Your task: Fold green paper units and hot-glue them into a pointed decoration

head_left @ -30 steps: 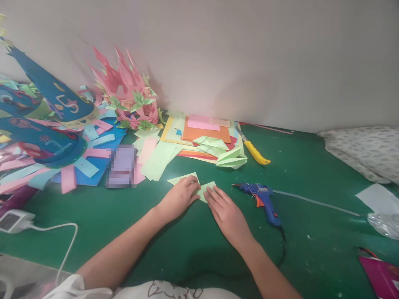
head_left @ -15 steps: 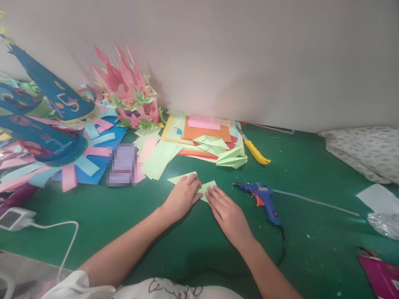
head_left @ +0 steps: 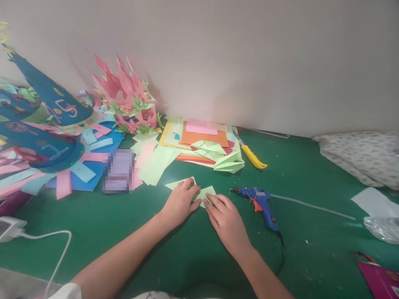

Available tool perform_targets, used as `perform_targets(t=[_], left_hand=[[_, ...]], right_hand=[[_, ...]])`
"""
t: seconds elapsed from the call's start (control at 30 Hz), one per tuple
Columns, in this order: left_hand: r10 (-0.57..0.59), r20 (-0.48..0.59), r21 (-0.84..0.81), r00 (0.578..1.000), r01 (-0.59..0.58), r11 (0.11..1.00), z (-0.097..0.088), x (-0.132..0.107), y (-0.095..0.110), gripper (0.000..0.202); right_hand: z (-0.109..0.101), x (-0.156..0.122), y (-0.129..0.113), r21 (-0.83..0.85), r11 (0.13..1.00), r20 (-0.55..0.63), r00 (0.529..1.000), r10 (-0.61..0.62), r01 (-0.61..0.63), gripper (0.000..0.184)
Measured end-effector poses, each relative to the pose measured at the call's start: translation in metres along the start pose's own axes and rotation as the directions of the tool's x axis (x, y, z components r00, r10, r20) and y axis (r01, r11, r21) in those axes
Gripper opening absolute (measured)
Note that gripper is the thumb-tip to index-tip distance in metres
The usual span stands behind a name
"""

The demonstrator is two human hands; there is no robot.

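A light green paper (head_left: 207, 192), folded to points, lies flat on the table between my hands. My left hand (head_left: 181, 201) covers its middle, fingers curled and thumb pressed in on the paper; one pointed end sticks out to the left. With fingers stretched out and slightly bent, my right hand (head_left: 227, 220) rests its fingertips on the paper's right part. To the right of that hand lies a blue glue gun (head_left: 260, 201) with an orange trigger and a long clear glue stick (head_left: 311, 204) behind it.
Behind my hands are stacked coloured sheets (head_left: 204, 138), folded green papers (head_left: 229, 161) and a yellow-handled knife (head_left: 253, 157). Green strips (head_left: 157, 164), a blurred purple object (head_left: 119, 170), a pink paper crown (head_left: 129, 95) and blue cone hats (head_left: 56, 93) stand leftward. A white cable (head_left: 67, 245) hangs at front left.
The view has shifted slightly. My right hand's fingers are more bent and have drawn back a little toward me on the paper. My left hand stays pressed on it.
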State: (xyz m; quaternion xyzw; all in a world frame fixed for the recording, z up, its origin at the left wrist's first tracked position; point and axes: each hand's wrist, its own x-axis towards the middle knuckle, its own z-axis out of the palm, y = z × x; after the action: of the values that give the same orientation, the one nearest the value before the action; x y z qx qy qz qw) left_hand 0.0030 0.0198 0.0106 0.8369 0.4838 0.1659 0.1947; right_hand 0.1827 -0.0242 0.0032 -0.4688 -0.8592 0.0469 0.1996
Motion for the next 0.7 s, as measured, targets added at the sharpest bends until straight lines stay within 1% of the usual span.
perform_targets(t=[0.1,0.27,0.37,0.47,0.6,0.7], left_hand=[[-0.006,-0.007,0.020,1.000,0.006,1.000,0.001,0.000,0.002,0.012],[0.001,-0.025,0.044,1.000,0.000,0.999,0.003,0.000,0.003,0.012],[0.003,-0.031,0.056,1.000,-0.001,0.998,0.003,0.000,0.004,0.012],[-0.006,-0.032,0.104,0.999,0.009,0.995,0.004,0.001,0.006,0.011],[-0.010,-0.034,0.165,0.999,0.016,0.986,0.006,0.003,0.007,0.012],[0.008,-0.019,0.220,1.000,-0.004,0.976,0.010,0.003,0.007,0.014]], right_hand=[[-0.001,-0.001,-0.003,-0.015,1.000,-0.016,1.000,0.025,-0.025,0.032],[-0.002,-0.004,-0.004,-0.080,0.997,-0.027,1.000,-0.013,0.011,0.032],[-0.001,-0.006,-0.005,-0.145,0.988,0.000,0.999,-0.046,0.045,0.032],[0.001,-0.008,-0.008,-0.186,0.980,0.036,0.997,-0.067,0.073,0.034],[0.004,-0.011,-0.011,-0.203,0.977,0.054,0.997,-0.056,0.066,0.037],[0.004,-0.012,-0.011,-0.227,0.972,0.056,0.997,-0.051,0.063,0.035]])
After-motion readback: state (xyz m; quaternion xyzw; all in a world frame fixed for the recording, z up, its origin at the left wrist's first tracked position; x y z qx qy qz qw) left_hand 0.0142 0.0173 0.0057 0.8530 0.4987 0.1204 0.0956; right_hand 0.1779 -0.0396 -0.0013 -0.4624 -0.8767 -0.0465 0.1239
